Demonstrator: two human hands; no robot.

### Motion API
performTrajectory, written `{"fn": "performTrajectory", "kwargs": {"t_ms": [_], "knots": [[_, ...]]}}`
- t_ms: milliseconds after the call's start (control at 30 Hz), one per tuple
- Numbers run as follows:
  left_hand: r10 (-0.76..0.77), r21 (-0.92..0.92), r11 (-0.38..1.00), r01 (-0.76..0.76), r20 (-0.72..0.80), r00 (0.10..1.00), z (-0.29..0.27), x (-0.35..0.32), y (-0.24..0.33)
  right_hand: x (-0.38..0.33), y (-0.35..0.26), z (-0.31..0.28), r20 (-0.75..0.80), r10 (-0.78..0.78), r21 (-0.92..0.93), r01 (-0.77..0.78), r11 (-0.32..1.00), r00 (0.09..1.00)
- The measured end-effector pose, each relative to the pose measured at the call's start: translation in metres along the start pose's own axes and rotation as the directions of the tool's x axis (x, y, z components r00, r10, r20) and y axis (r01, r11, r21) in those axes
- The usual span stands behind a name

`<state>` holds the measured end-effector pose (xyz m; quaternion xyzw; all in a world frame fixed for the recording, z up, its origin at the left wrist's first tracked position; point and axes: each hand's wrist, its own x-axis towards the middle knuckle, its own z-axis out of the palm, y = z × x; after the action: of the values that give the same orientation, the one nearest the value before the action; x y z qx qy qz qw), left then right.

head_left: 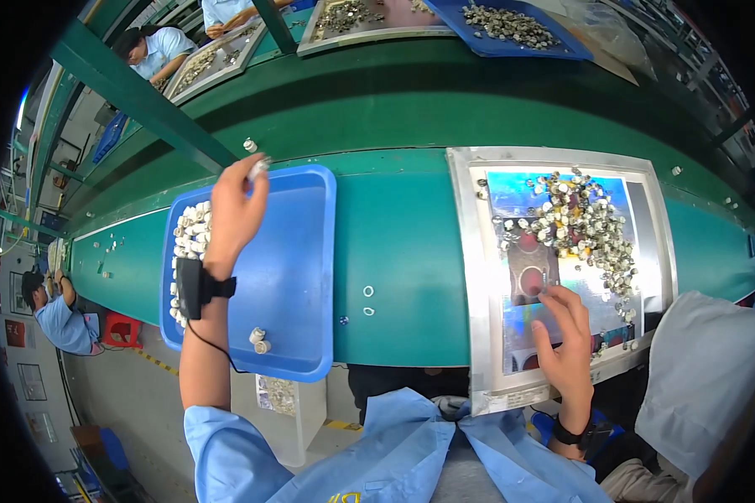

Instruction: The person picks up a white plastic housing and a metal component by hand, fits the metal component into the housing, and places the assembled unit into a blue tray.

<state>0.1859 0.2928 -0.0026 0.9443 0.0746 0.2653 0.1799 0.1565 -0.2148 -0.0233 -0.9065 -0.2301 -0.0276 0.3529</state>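
Note:
My left hand is raised over the far left corner of a blue plastic tray, with its fingertips pinched on a small white round part. Rows of similar white parts lie along the tray's left side, and two more sit near its front edge. My right hand rests flat on a metal tray with a shiny reflective sheet, its fingers spread and holding nothing. A heap of small white and silver parts covers the far right part of that tray.
Both trays sit on a green conveyor table, with two white rings between them. Across the belt are more trays of parts and other workers. Another person sits at far left. A grey cloth bundle lies at my right.

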Motion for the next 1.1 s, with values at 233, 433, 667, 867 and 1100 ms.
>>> {"fn": "performTrajectory", "kwargs": {"t_ms": [233,433,667,867,1100], "knots": [[-0.06,-0.406,0.894,0.191,0.313,0.948,0.139,0.079,0.021,-0.009,0.029,-0.016,-0.063,0.087,-0.14,-0.095,0.986,0.994],[0.086,-0.272,0.962,0.001,0.307,0.948,0.185,0.114,0.028,0.001,0.039,-0.019,-0.089,0.149,-0.329,-0.171,0.929,0.985],[0.085,-0.028,0.996,-0.081,0.203,0.976,0.117,0.089,0.037,0.017,0.061,-0.027,-0.044,0.034,-0.365,-0.048,0.93,0.998],[-0.057,0.077,0.996,0.051,0.078,0.995,0.015,0.024,-0.04,0.035,0.083,-0.026,-0.068,0.017,-0.434,-0.045,0.9,0.998],[0.015,0.399,0.917,0.0,-0.036,0.999,-0.056,-0.072,-0.116,0.037,0.079,-0.024,-0.104,-0.034,-0.378,-0.008,0.926,0.994]]}}
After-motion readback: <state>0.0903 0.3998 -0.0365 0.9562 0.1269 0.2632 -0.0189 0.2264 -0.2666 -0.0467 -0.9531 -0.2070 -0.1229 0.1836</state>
